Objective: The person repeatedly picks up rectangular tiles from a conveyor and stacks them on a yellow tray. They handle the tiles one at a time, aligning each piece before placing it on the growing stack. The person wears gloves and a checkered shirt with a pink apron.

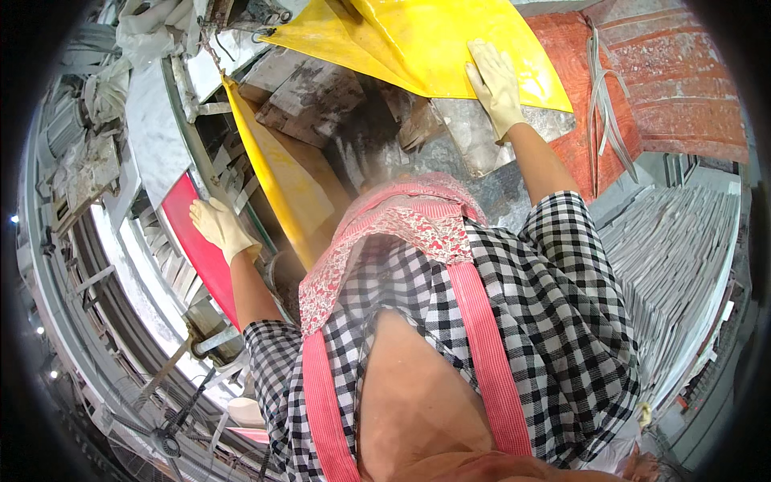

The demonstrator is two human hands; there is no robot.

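Yellow sheet (418, 44), cream gloves (499, 92), checked shirt (554, 321)

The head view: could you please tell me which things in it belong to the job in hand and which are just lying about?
Apparently in use:
yellow sheet, under the gloved right hand
red panel, at the gloved left hand (contact unclear)

Apparently lying about:
stack of thin grey sheets
bundle of pale strips
orange sheet

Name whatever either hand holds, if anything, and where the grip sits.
Nothing appears held: the right hand lies open on the yellow sheet; the left hand is open over the red panel, contact unclear.
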